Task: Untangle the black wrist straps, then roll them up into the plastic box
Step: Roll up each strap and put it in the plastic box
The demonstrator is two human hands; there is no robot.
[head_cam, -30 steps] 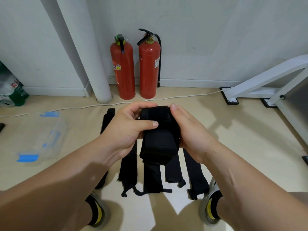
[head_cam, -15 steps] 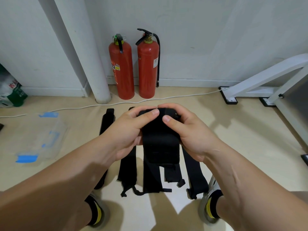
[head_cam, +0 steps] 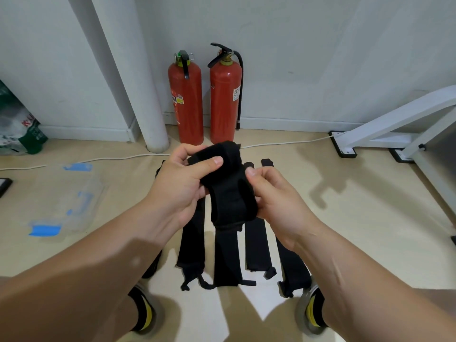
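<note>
Your one wide-angle view sits on your head, facing forward and down: wall [head_cam: 296, 45] up top, floor [head_cam: 357, 218] below, left hand [head_cam: 182, 186] and right hand [head_cam: 276, 201] close at centre.

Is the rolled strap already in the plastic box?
No, the left hand and right hand hold the rolled strap in the air, apart from the plastic box on the floor.

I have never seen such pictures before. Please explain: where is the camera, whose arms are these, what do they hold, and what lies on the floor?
No machine here: a person wears a camera on the head, looking down at the bare left hand and right hand. Both grip one partly rolled black fabric wrist strap. Other flat black straps lie side by side on the beige floor. A clear plastic box with blue parts sits at the left; two red fire extinguishers stand by the wall.
</note>
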